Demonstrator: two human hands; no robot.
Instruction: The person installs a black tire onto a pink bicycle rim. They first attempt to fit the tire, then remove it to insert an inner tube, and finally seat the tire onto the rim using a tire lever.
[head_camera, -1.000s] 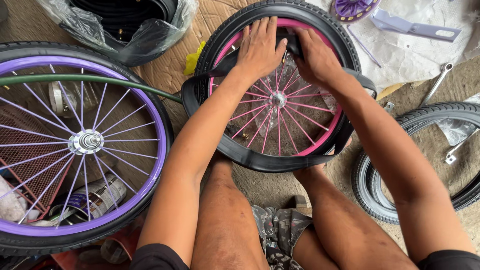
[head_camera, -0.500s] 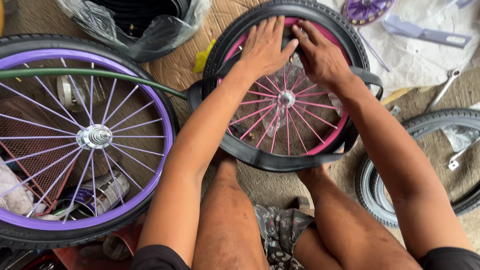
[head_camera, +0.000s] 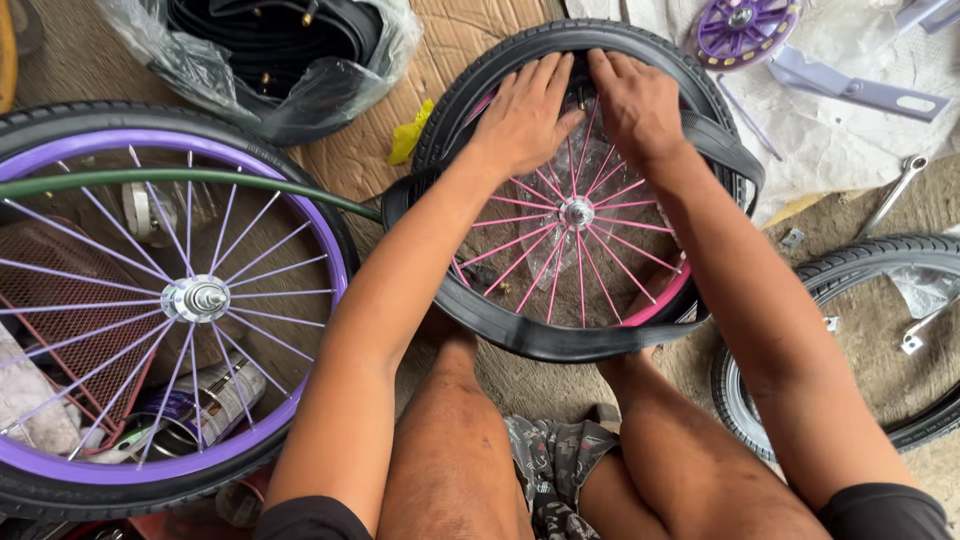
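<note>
The pink-rimmed wheel (head_camera: 575, 215) lies in the middle, just in front of the person's two knees, with thin pink spokes running to one silver hub; its black tyre (head_camera: 560, 335) sits loose around the rim, and one black inner tube (head_camera: 715, 150) bulges out at the right side. Both hands are at the far edge of this wheel; the left hand (head_camera: 525, 115) lies flat with fingers spread, pressing on the tyre and spokes; the right hand (head_camera: 632, 100) is beside it, nearly touching, fingers curled down onto the tyre edge, holding it against the rim; whether anything is pinched under the fingertips I cannot tell.

Left of the pink-rimmed wheel stands one larger purple-rimmed wheel (head_camera: 150, 290) with silver spokes; one green rod (head_camera: 190, 180) crosses over it. Right of the pink-rimmed wheel lies one more black tyre (head_camera: 860, 260), only partly seen. Beyond the pink-rimmed wheel, to the left, is one plastic bag of black tubes (head_camera: 270, 50); to the right, one small purple wheel (head_camera: 745, 25) and one lilac bracket (head_camera: 850, 90) on white sheeting.
</note>
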